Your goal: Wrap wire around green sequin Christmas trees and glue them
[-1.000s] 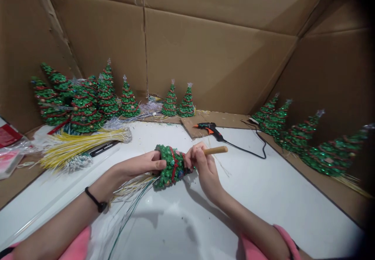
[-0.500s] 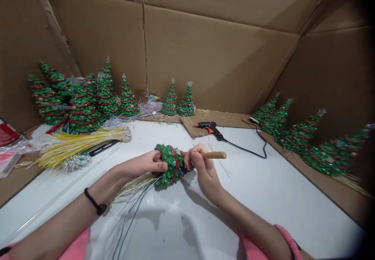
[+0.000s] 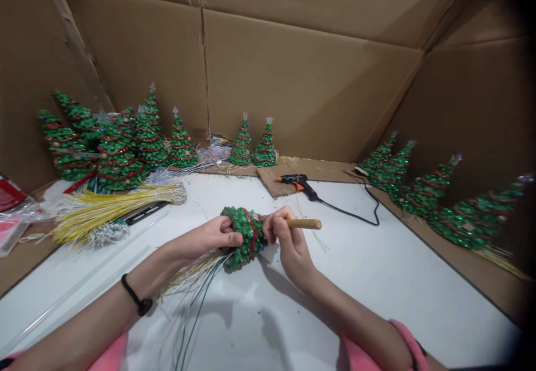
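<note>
A small green Christmas tree (image 3: 242,231) with red garland lies on its side above the white table. My left hand (image 3: 215,234) is closed around its base end, thumb on the branches. Yellow, white and dark green wires (image 3: 201,276) trail from that base toward me. My right hand (image 3: 288,242) is closed at the tree's narrow end around a tool with a round wooden handle (image 3: 307,223). The handle's butt sticks out to the right; the tool's working end is hidden by my fingers and the tree.
Several finished-looking trees stand at the back left (image 3: 119,153) and lean along the right wall (image 3: 473,215). A glue gun (image 3: 299,184) with a black cord rests on a cardboard piece. A bundle of yellow wires (image 3: 121,203) lies left, beside a black-handled tool (image 3: 146,213). Cardboard walls (image 3: 310,70) enclose the table.
Both hands hold the same grips, almost in place. The wires under the tree have swung slightly to the right, and the view has shifted a little.
</note>
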`<state>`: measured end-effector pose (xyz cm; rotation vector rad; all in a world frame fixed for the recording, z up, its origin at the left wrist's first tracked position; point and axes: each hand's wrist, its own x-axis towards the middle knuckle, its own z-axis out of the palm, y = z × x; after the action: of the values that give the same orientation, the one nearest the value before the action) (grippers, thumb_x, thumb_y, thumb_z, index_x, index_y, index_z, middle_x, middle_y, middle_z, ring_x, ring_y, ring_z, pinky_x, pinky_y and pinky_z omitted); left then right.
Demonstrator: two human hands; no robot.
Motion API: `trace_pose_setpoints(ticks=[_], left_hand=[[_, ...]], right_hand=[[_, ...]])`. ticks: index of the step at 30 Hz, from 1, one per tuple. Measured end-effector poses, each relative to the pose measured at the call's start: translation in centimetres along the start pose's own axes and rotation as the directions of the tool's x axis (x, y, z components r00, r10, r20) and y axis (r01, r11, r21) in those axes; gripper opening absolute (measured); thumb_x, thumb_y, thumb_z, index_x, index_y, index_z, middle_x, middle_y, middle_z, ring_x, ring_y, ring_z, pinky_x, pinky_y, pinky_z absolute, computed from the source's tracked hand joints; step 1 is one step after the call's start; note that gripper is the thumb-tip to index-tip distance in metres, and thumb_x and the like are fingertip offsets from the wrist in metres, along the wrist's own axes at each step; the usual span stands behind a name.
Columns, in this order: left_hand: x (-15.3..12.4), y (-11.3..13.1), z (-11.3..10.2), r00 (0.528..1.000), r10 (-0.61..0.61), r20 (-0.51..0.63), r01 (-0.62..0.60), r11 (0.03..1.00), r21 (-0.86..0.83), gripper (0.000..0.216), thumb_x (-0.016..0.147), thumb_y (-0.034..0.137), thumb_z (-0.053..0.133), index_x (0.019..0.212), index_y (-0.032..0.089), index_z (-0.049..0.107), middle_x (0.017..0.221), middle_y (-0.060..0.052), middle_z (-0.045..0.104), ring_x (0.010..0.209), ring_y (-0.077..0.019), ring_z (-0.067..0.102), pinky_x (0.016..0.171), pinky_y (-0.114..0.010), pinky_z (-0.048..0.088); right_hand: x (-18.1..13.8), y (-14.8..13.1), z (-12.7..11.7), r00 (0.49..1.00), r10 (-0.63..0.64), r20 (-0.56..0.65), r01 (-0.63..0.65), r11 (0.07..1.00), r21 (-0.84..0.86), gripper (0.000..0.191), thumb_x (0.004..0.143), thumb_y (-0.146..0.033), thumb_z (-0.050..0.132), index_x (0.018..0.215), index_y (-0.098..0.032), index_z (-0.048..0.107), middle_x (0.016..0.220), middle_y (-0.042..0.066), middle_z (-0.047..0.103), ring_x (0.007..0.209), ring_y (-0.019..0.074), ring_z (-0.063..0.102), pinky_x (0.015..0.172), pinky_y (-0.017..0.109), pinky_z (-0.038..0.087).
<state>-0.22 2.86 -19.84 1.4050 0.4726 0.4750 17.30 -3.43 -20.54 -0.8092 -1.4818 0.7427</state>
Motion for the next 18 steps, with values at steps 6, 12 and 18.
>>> trace_pose_setpoints(ticks=[6,12,18], left_hand=[[-0.07,0.29,0.42,0.999,0.025,0.033,-0.024,0.999,-0.029,0.060,0.067,0.051,0.070,0.109,0.011,0.057,0.095,-0.009,0.062,0.083,-0.0189,0.055,0.073,-0.028,0.042],[-0.05,0.08,0.10,1.000,0.021,0.020,-0.020,1.000,-0.017,0.061,0.066,0.051,0.071,0.110,0.011,0.057,0.094,-0.008,0.061,0.087,-0.0201,0.054,0.078,-0.031,0.041],[-0.06,0.11,-0.15,1.000,0.000,0.026,0.001,1.000,-0.018,0.062,0.065,0.051,0.071,0.110,0.012,0.056,0.099,-0.010,0.062,0.087,-0.0205,0.056,0.078,-0.031,0.042]], right_hand=[[-0.16,0.34,-0.03,1.000,-0.014,-0.011,0.013,1.000,-0.017,0.026,0.097,-0.035,0.032,0.076,-0.021,0.039,0.065,-0.003,0.040,0.059,0.0108,0.035,0.056,0.027,0.030],[-0.30,0.26,0.06,1.000,-0.026,-0.003,0.026,0.999,-0.035,0.024,0.096,-0.034,0.032,0.077,-0.021,0.038,0.065,-0.003,0.040,0.058,0.0111,0.036,0.056,0.027,0.030],[0.02,-0.04,0.19,1.000,0.005,-0.002,-0.005,0.999,-0.043,0.025,0.096,-0.037,0.032,0.077,-0.021,0.038,0.063,-0.003,0.040,0.056,0.0113,0.035,0.055,0.027,0.031]])
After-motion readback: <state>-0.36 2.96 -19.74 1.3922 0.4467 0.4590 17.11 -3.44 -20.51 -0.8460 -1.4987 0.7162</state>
